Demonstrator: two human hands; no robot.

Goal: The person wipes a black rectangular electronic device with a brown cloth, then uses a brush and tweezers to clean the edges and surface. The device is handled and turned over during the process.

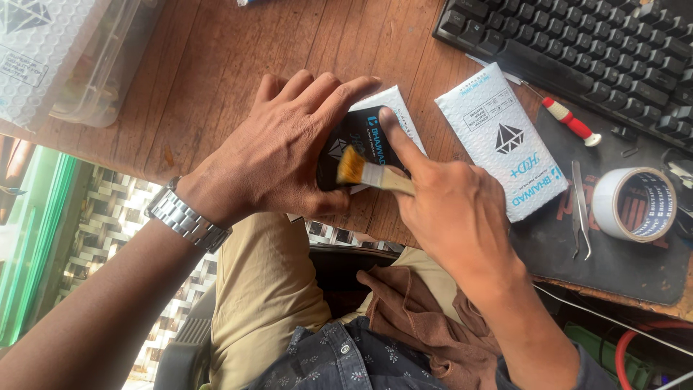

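My left hand [278,148] grips a small black flat device [361,137], holding it over a white padded pouch [399,108] on the wooden desk [216,65]. My right hand [447,209] holds a small brush with a pale wooden handle [390,179]; its yellowish bristles [351,166] rest on the black device. My right forefinger stretches along the handle, its tip touching the device. A metal watch [186,217] sits on my left wrist.
A second white padded pouch [502,141] lies to the right. On a dark mat [621,260] lie tweezers [580,209], a roll of tape [635,204] and a red-and-white tool [570,121]. A black keyboard [577,50] is at the back right, a clear plastic box [108,65] at the back left.
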